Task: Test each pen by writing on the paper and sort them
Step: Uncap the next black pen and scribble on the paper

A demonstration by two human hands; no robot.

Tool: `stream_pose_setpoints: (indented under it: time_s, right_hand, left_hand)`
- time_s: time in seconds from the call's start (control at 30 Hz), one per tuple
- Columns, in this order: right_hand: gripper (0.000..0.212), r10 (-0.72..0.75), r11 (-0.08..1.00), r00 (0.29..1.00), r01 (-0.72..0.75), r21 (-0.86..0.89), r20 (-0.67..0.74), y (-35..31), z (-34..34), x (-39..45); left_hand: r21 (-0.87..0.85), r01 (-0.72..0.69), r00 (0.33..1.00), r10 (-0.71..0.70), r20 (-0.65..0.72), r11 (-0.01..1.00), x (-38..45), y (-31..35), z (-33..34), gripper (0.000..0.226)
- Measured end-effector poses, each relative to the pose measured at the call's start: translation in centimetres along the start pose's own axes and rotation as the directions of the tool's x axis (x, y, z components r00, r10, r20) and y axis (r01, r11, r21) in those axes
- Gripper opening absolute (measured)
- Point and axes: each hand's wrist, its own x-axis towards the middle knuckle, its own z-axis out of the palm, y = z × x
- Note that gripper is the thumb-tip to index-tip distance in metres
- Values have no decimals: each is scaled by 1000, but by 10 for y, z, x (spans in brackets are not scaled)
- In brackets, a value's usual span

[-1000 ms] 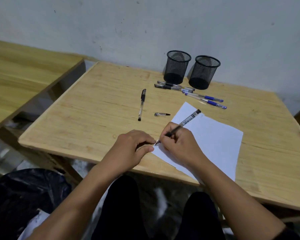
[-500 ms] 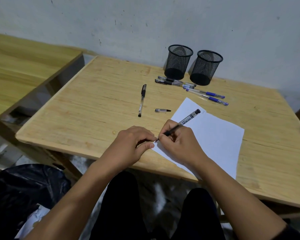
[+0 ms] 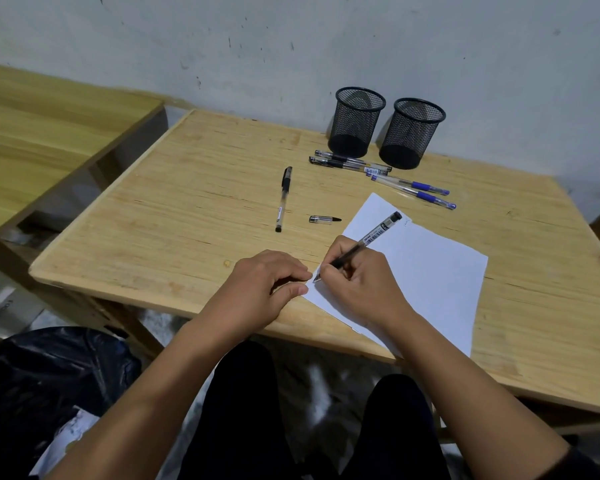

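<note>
pen (image 3: 368, 242): clear barrel, black grip, barcode label, uncapped, tilted, tip on near-left corner of paper (image 3: 426, 271) | right hand (image 3: 361, 285): wrist on sheet, fingers pinching pen | left hand (image 3: 267, 289): curled, fingertips touching paper edge | cap (image 3: 324, 219): on table (image 3: 187, 209), just left of paper

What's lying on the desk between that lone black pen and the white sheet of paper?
A small clear pen cap with a black tip lies between the black-capped pen and the white paper, in the head view.
</note>
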Motion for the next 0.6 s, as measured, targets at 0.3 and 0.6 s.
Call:
stream_pose_setpoints:
  time_s: [0.3, 0.6]
  right_hand:
    - [8, 32, 999, 999, -32, 6, -39, 0, 0, 1]
    - [14, 297, 935, 909, -214, 284, -293, 4, -20, 15]
  left_hand:
    - [-6, 8, 1000, -8, -2, 1000, -1, 2, 0, 18]
    - [32, 98, 994, -96, -59, 995, 42, 20, -10, 16]
